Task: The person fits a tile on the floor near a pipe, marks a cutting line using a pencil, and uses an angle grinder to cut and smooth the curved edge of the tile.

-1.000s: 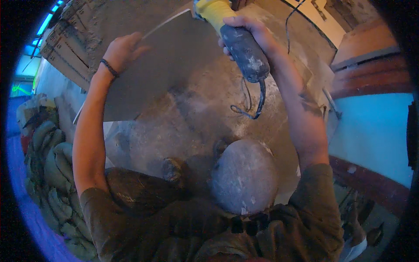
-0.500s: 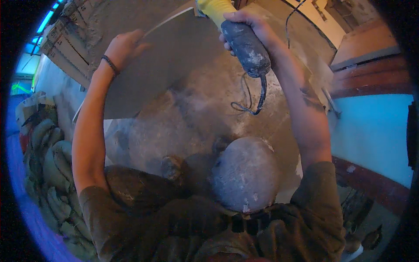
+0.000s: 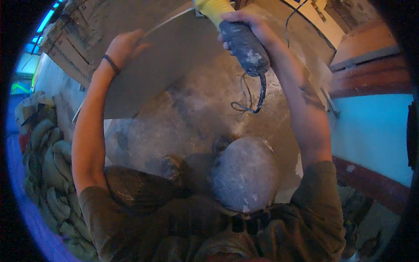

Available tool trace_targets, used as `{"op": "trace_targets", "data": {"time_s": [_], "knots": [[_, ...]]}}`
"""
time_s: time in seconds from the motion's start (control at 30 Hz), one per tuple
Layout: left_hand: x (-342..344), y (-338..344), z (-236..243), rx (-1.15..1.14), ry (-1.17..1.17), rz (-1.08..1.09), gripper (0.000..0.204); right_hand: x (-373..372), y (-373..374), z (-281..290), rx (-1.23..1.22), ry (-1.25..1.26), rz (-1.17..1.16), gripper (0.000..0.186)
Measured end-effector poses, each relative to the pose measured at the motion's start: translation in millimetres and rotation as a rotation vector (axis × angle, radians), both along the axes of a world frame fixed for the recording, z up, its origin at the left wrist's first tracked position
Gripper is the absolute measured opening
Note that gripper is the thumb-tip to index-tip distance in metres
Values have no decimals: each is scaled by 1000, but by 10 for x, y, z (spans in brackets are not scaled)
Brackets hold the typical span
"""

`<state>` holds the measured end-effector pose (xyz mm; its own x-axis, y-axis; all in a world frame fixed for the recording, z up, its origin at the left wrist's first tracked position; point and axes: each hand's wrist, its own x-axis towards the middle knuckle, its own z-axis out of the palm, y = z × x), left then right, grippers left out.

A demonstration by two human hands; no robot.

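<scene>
My right hand point(image 3: 251, 28) is wrapped round the dusty dark rear body of a yellow and black angle grinder point(image 3: 244, 48). Its front runs out of view at the top edge, beside the far corner of a large dark grey tile point(image 3: 152, 65), so the disc is hidden. A black cord point(image 3: 262, 94) hangs in a loop from the tool's back end. My left hand point(image 3: 126, 46), with a dark band at the wrist, grips the tile's pale far-left edge; its fingers are slightly blurred. The tile stands out in front of my legs.
My dust-covered knee point(image 3: 245, 174) rises below the tool. Cardboard boxes point(image 3: 61, 43) are stacked at the far left, and a heap of greenish sacks or cloth point(image 3: 50, 161) lies nearer. On the right are reddish-brown boards point(image 3: 371, 76) and a pale blue panel point(image 3: 371, 131). Dust coats the floor.
The grinder and my right hand have shifted very slightly up and left. My left hand keeps its place on the tile's edge. Dust haze over the floor looks thinner.
</scene>
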<state>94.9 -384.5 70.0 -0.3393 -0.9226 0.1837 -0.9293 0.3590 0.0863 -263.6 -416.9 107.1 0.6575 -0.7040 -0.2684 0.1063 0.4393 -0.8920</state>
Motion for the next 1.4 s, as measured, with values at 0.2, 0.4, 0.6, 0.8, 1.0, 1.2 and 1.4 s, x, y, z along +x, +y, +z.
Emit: {"op": "trace_targets", "data": {"time_s": [0.2, 0.4, 0.6, 0.8, 1.0, 1.2, 1.4], "knots": [[-50, -3, -29, -70, -2, -59, 32, -47, -145, -208, -51, 83, -61, 49], [-26, 9, -21, -127, 39, -117, 34, -71, -187, -289, 5, 94, -47, 50], [-84, 19, 41, -38, 30, -43, 33, -79, -205, -319, 13, 45, 8, 50], [-66, 23, 46, -15, 1, 4, 31, -48, -184, -298, 22, 43, 17, 50], [-66, 26, 40, -25, -11, -15, 31, -44, -46, -212, -38, 61, -3, 49], [-72, 6, -5, -2, 14, 5, 30, -5, -190, -198, -81, 89, -1, 48], [57, -20, -103, -124, 64, -125, 37, 48, -218, -245, -55, 112, -43, 48]]}}
